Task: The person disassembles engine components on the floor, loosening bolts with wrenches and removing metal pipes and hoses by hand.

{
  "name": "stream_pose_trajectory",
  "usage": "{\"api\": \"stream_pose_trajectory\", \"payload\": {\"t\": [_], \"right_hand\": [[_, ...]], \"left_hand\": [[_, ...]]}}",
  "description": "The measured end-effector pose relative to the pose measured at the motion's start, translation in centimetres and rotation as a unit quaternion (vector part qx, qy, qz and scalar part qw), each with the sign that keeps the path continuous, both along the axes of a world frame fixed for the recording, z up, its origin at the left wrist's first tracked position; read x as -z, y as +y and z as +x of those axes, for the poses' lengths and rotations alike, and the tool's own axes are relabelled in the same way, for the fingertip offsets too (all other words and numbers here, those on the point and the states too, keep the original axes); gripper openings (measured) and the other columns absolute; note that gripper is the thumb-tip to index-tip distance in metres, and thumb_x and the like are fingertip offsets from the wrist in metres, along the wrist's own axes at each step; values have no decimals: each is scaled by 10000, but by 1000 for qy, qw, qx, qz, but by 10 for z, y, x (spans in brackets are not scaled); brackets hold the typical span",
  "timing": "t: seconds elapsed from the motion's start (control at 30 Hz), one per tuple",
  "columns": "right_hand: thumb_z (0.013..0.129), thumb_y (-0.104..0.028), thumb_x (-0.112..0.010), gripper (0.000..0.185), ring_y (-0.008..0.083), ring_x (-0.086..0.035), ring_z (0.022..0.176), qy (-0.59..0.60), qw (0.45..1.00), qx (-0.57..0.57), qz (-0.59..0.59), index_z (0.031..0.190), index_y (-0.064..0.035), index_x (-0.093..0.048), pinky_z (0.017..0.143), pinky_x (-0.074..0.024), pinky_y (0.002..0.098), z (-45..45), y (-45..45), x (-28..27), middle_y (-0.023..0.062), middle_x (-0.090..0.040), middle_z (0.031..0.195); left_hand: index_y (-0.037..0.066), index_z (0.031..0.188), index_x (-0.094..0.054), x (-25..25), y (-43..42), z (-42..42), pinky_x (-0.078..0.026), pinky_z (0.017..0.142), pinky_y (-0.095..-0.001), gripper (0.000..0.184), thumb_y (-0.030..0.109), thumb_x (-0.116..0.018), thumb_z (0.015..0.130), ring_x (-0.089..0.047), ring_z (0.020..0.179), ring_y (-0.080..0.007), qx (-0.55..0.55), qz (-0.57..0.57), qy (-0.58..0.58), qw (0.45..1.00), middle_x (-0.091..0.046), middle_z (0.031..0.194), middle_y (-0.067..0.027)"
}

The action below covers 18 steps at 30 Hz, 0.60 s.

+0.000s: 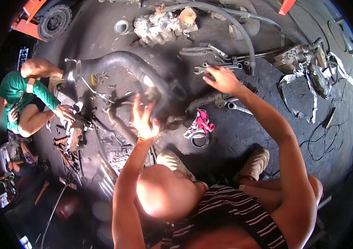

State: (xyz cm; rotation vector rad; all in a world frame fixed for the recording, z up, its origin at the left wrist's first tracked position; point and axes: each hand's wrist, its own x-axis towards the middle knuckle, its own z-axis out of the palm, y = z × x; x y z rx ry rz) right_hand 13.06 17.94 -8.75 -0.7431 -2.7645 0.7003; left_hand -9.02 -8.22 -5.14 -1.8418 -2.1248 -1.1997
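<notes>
My left hand point(145, 121) is raised with its fingers spread and holds nothing; it is beside the lower end of a large dark ribbed hose point(120, 60). My right hand point(223, 79) reaches forward over the floor, thumb and forefinger apart, right by a combination wrench point(233, 66). Whether the fingertips touch the wrench I cannot tell. Another ring-ended wrench point(238, 108) lies closer to me, next to a dark pipe point(205, 101). Between my arms, a pink and white rag point(203, 120) lies against a metal ring point(199, 140).
At the left, a person in a green top point(35, 95) crouches with a hand on a metal part point(75, 135). Loose tools lie around there. Metal castings point(155, 27) stand at the back, another assembly point(294, 58) at the right. A thin cable point(323, 141) coils on the floor.
</notes>
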Motion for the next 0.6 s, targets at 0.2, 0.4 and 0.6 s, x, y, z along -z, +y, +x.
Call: {"api": "stream_pose_trajectory", "payload": {"t": [0.2, 0.4, 0.6], "right_hand": [[885, -416, -553, 385, 355, -590, 985, 84, 987, -130, 46, 1046, -67, -563, 900, -447, 446, 9, -58, -2, 147, -605, 1020], [874, -451, -565, 471, 378, -585, 1005, -16, 993, -114, 9, 1140, -66, -505, 914, -440, 455, 23, -68, 17, 210, -602, 1027], [879, -447, -561, 481, 386, -613, 954, -42, 993, -107, -11, 1154, -58, -490, 837, -493, 447, 37, -79, 16, 229, -601, 1067]], "left_hand": [[-2, 1143, -635, 0, 0, -1, -346, 1013, -454, 563, 461, -428, 899, -399, 1263, -403, 2, 7, 15, 1000, -294, 1433, -283], [-5, 1132, -640, -1, 2, 0, -414, 931, -430, 583, 488, -415, 919, -471, 1184, -380, -4, 12, 29, 999, -302, 1432, -274], [9, 1140, -643, 1, 1, 0, -390, 958, -446, 583, 497, -409, 922, -420, 1240, -397, -5, 12, 18, 1000, -307, 1427, -280]]}}
